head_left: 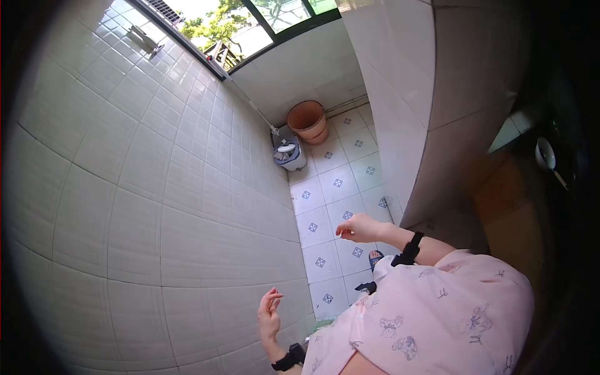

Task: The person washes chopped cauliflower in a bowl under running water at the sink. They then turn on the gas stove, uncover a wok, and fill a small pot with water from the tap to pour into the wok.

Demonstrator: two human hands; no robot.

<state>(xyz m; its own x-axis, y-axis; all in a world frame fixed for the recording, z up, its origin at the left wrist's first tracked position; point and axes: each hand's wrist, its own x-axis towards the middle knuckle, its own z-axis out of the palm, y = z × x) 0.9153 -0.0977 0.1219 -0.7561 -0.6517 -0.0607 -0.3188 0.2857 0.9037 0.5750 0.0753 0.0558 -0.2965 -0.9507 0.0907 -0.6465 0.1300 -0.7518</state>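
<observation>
The left hand (269, 315) and right hand (361, 228) are held loosely curled, each grip released. On the patterned floor (329, 234), the bucket (315, 132) is set beside the mop bucket (292, 164), below the window (294, 15).

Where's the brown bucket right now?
In the head view, upper centre: the brown bucket stands on the tiled floor below the window, just right of the grey mop bucket.
</observation>
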